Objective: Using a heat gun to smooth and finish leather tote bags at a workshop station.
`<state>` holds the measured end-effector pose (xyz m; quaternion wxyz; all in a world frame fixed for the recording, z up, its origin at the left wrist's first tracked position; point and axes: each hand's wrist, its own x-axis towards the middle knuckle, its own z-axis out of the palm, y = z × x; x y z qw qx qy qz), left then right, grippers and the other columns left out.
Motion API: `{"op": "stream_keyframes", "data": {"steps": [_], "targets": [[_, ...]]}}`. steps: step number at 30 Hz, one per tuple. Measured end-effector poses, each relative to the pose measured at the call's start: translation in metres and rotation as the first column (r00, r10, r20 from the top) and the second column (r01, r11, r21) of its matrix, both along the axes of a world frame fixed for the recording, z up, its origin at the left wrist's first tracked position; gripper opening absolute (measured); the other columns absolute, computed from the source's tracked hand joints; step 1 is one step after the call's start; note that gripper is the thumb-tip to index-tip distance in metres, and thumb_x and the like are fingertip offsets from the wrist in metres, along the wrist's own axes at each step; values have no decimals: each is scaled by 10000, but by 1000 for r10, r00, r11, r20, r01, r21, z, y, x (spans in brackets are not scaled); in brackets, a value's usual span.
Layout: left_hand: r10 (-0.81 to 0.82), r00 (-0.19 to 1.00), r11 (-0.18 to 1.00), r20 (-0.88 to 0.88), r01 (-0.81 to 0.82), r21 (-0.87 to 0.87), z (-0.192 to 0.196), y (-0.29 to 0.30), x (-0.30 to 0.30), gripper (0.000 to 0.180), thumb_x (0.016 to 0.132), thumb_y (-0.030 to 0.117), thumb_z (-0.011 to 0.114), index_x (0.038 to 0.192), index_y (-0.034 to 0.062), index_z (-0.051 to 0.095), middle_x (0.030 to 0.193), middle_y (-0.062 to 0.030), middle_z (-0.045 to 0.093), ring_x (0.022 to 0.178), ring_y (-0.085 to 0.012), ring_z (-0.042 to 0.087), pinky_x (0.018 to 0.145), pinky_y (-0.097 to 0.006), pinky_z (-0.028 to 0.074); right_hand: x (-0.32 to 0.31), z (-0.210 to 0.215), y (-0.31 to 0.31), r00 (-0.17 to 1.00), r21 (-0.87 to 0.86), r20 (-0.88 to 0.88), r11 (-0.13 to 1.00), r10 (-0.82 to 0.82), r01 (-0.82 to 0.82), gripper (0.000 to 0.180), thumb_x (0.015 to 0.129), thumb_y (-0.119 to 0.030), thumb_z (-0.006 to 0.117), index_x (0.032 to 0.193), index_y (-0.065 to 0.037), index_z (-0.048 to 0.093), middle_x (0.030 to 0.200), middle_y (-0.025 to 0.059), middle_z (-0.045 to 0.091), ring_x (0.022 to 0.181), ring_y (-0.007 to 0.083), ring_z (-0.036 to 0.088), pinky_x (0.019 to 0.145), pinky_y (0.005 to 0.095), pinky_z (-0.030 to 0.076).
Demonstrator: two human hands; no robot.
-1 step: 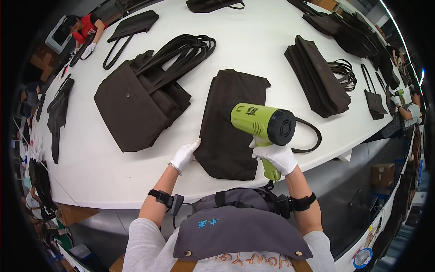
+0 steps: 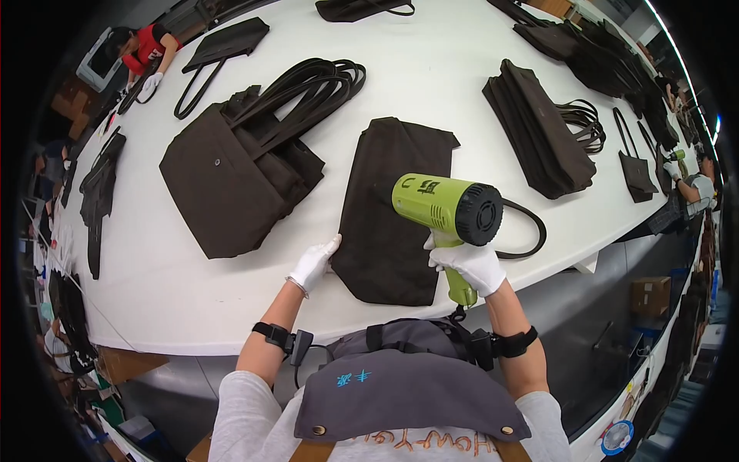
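In front of me a dark brown tote bag (image 2: 389,223) lies flat on the white table, its strap looping out to the right. My left hand (image 2: 312,267), in a white glove, is closed at the bag's lower left edge; some of its fingers are hidden. In my right hand (image 2: 471,266), also gloved, is a green heat gun (image 2: 435,202), gripped by its handle. The heat gun's black vented back end faces right, and its barrel points left, above the bag. The bag's surface behind the barrel is hidden.
Stacked dark bags with long straps (image 2: 231,181) lie to the left on the white table (image 2: 431,69). Another stack of bags (image 2: 539,131) lies to the right. A co-worker in red (image 2: 146,50) is at the far left; another person's arm (image 2: 689,192) shows at right.
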<state>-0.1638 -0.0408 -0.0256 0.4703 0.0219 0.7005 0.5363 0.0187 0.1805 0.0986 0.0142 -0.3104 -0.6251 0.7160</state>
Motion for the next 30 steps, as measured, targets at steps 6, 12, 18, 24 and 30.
{"op": "stream_keyframes", "data": {"steps": [6, 12, 18, 24, 30], "targets": [[1, 1000, 1000, 26, -1, -18, 3, -4, -1, 486, 914, 530, 545, 873, 64, 677, 658, 34, 544, 511, -64, 364, 491, -234, 280, 51, 2, -8, 904, 60, 24, 902, 427, -428, 355, 688, -84, 758, 1014, -19, 636, 932, 63, 672, 871, 153, 623, 827, 299, 512], [19, 997, 999, 72, -22, 42, -14, -5, -3, 453, 913, 393, 615, 1070, -29, 656, 980, -63, 680, 841, -116, 615, 753, -263, 493, 115, 6, -11, 967, 182, 78, 950, 244, -254, 544, 677, -92, 809, 1155, 0, 565, 1053, 67, 652, 933, 127, 610, 854, 297, 510], [-167, 979, 977, -120, 181, 116, -13, -11, 14, 330, 841, 124, 701, 1112, -50, 627, 1031, -66, 678, 891, -101, 609, 816, -254, 494, 165, 33, -12, 983, 83, 89, 982, 162, -169, 403, 708, -37, 760, 1088, -17, 627, 987, 83, 680, 854, 161, 649, 773, 315, 540], [-105, 989, 988, -107, 116, 104, -17, -10, 14, 259, 900, 194, 656, 1033, -28, 650, 944, -16, 668, 837, -63, 570, 776, -225, 461, 186, 43, -15, 975, 191, 199, 971, 104, -143, 440, 698, -43, 758, 1115, -29, 617, 996, 54, 682, 889, 145, 640, 778, 299, 531], [-96, 983, 991, -154, 110, 82, -15, -11, 12, 271, 945, 268, 599, 936, 4, 658, 838, 42, 622, 735, -29, 491, 681, -207, 405, 190, 40, -18, 975, 59, 166, 986, 146, -158, 519, 678, -72, 798, 1150, -11, 590, 1066, 75, 656, 930, 163, 617, 823, 316, 516]]}}
